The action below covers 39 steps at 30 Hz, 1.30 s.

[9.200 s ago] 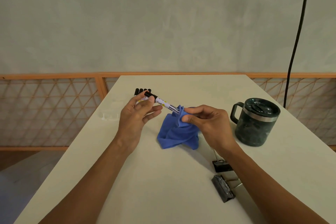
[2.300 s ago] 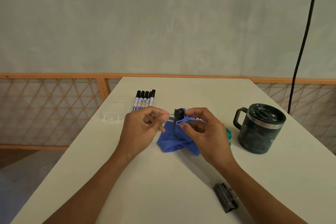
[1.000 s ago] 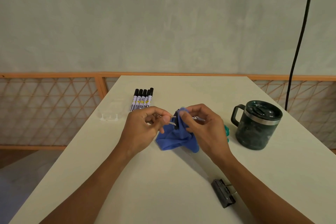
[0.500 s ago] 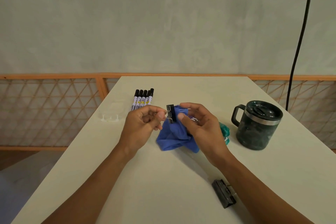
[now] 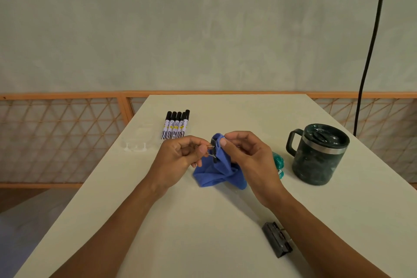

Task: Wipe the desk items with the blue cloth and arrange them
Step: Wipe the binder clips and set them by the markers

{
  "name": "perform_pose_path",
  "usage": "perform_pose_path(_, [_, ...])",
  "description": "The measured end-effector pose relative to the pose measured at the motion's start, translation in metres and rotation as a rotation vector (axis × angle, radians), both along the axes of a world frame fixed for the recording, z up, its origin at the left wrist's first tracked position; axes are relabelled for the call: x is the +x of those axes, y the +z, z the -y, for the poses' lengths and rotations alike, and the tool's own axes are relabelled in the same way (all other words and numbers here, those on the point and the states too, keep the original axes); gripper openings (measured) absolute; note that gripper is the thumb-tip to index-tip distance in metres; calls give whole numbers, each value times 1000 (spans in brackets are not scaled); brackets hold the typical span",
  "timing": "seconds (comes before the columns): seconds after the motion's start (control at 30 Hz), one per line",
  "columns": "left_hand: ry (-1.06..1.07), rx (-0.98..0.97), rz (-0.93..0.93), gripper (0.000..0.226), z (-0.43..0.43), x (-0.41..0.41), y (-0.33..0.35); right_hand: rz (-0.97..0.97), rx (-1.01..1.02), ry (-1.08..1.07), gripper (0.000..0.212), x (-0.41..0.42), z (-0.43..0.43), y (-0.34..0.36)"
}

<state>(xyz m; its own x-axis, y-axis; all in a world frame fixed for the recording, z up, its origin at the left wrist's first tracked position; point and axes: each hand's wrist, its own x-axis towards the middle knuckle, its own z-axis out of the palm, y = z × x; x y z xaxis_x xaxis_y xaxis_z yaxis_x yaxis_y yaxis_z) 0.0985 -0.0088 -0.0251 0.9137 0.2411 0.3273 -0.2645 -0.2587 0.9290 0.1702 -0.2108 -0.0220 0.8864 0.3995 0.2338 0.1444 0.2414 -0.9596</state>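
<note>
**Fingers clamped on clip and cloth — wipe under way**

Fingers of my left hand pinched the wire handles of the small binder clip. My right hand pinched the blue cloth over its black body, the cloth's tail trailing on the desk. Half a second before, the clip stood bare; now the cloth had folded over its top, so I judged this wipe midway. The mug sat at the right, well inside the desk's edge, probably yet to be wiped. Five markers lay in a row at the back left, with open room beside them — a fair spot for the clip. A second clip lay by my right forearm, near the front edge.
</note>
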Motion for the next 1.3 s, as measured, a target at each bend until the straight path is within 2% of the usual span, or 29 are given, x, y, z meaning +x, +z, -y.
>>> perform_pose_path(0.17, [25, -30, 10, 11, 2, 1, -4, 37, -54, 40, 26, -2, -1, 0])
perform_pose_path(0.4, [89, -67, 9, 13, 1, 2, -3, 168, -122, 95, 43, -2, 3, 3])
perform_pose_path(0.6, [98, -113, 2, 13, 0, 0, 3, 232, -95, 9, 38, 0, 5, 3])
perform_pose_path(0.87, [103, -165, -30, 14, 0, 0, 1, 132, -54, 64, 47, -4, 1, 4])
perform_pose_path(1.3, [89, -125, -37, 12, 1, -1, 3, 99, -61, 110, 40, -2, 4, 6])
